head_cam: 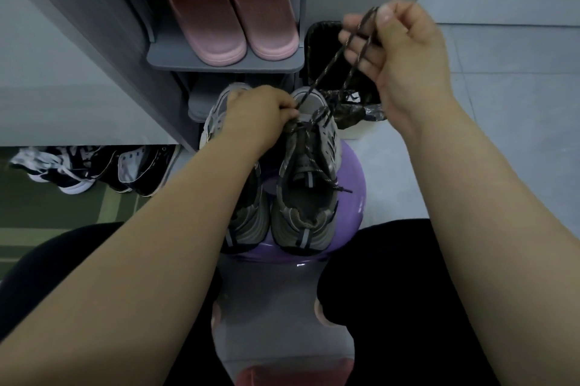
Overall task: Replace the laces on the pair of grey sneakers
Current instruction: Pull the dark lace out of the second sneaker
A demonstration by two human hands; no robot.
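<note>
Two grey sneakers stand side by side on a purple stool [351, 197], toes pointing away from me. The right sneaker [306, 184] carries a dark speckled lace [329, 71] threaded through its front eyelets. My left hand [254, 117] pinches the lace at the toe end of that shoe and lies across the left sneaker [248, 219], hiding most of it. My right hand [398, 52] is raised above and to the right, gripping a loop of the same lace pulled taut. One lace tip [343, 189] lies loose beside the shoe's collar.
A grey shoe rack [226, 63] stands just ahead with pink slippers [232, 8] on its shelf. A black-lined bin [326, 40] sits right of it. Black and white sneakers [94, 169] lie on the floor at left. My knees flank the stool.
</note>
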